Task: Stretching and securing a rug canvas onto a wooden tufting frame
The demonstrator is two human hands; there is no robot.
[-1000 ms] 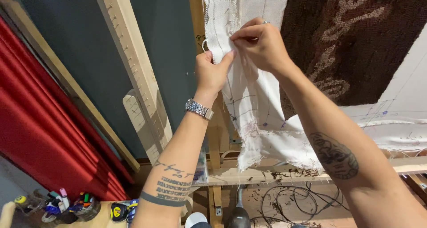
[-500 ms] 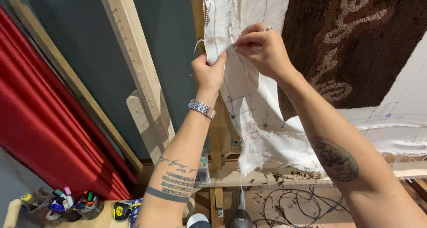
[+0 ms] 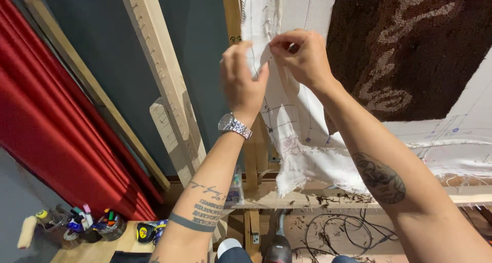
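Both the left hand (image 3: 241, 81) and right hand (image 3: 302, 55) pinch the white cloth's (image 3: 292, 124) edge, which hangs lengthwise downward.

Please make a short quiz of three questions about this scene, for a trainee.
1. True or false: both hands pinch the edge of the white cloth.
2. Which wrist wears the metal watch? A) left B) right
3. What colour is the tufted patch on the cloth?

Key:
1. True: left hand and right hand grip it near the wooden frame.
2. A
3. Dark brown, with lighter curls.
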